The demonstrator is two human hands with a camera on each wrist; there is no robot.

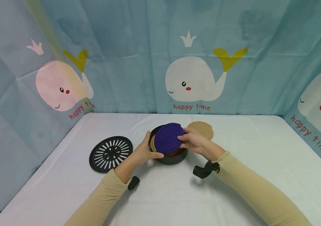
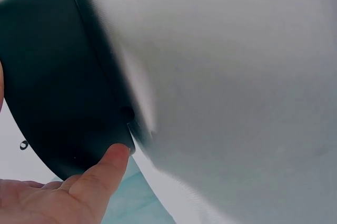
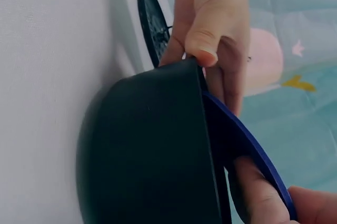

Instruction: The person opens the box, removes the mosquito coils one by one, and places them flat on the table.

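Note:
My right hand (image 1: 192,140) pinches the right edge of a purple mosquito coil (image 1: 168,138), tilted over a round black coil holder (image 1: 171,160). In the right wrist view, the purple coil (image 3: 258,153) leans out of the holder's mouth, its far edge at the rim. My left hand (image 1: 144,152) grips the holder's left side, its thumb near the front rim; the left wrist view shows that thumb against the dark wall (image 2: 58,76). A tan coil (image 1: 152,144) inside the holder is mostly hidden behind the purple one, and a bit of red shows below.
The holder's slotted black lid (image 1: 112,153) lies on the white table (image 1: 160,201) left of my left hand. Another tan coil (image 1: 202,128) lies behind my right hand. A blue curtain (image 1: 138,62) printed with whales stands behind the table.

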